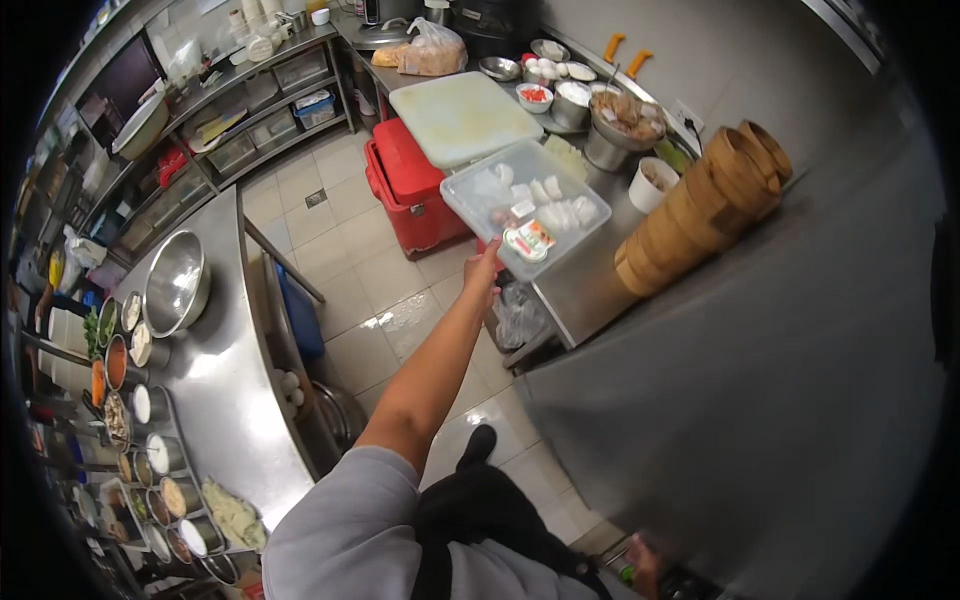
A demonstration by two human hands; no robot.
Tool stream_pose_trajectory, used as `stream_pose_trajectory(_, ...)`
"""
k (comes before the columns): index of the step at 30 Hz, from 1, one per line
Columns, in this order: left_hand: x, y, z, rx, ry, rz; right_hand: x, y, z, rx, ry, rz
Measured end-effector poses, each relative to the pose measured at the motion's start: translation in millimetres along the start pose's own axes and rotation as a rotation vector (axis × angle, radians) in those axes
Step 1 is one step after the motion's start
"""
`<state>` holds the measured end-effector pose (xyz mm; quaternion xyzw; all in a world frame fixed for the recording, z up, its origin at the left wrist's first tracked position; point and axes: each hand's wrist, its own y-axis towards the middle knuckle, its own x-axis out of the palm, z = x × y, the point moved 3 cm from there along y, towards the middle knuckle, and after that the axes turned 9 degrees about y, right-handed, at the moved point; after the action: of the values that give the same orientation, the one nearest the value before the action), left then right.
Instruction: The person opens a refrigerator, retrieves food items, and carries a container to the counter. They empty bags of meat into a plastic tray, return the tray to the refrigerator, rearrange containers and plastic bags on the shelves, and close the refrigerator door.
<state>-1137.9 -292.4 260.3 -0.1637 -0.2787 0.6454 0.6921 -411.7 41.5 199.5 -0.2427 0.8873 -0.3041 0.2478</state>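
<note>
My left hand (483,272), at the end of the outstretched arm, is closed on the near left edge of a clear plastic container (575,240). White pieces show in the container, and a small pack with a green and orange label (530,241) lies at its near side. The container is at the end of a steel counter, beside a white cutting board (460,115). Low at the bottom edge, my right hand (645,565) is small and blurred, near something green; its fingers cannot be made out.
Stacked bamboo steamers (700,210) lean on the right counter, near bowls of food. A red cooler (415,190) stands on the tiled floor. The left steel table (215,380) holds a large metal bowl (177,284) and several ingredient tubs. A large grey surface fills the right.
</note>
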Motion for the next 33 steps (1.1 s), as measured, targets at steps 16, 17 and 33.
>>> stream_pose_trajectory(16,5,-1,-39,0.329,-0.784,-0.172,36,19,-28,0.135,-0.033,0.063)
stream_pose_trajectory(17,-5,7,-49,0.251,-0.819,-0.282,36,15,-28,0.114,-0.036,0.073)
stream_pose_trajectory(33,-291,-403,-43,0.534,-0.589,-0.291,52,-98,73,-0.278,-0.112,-0.075)
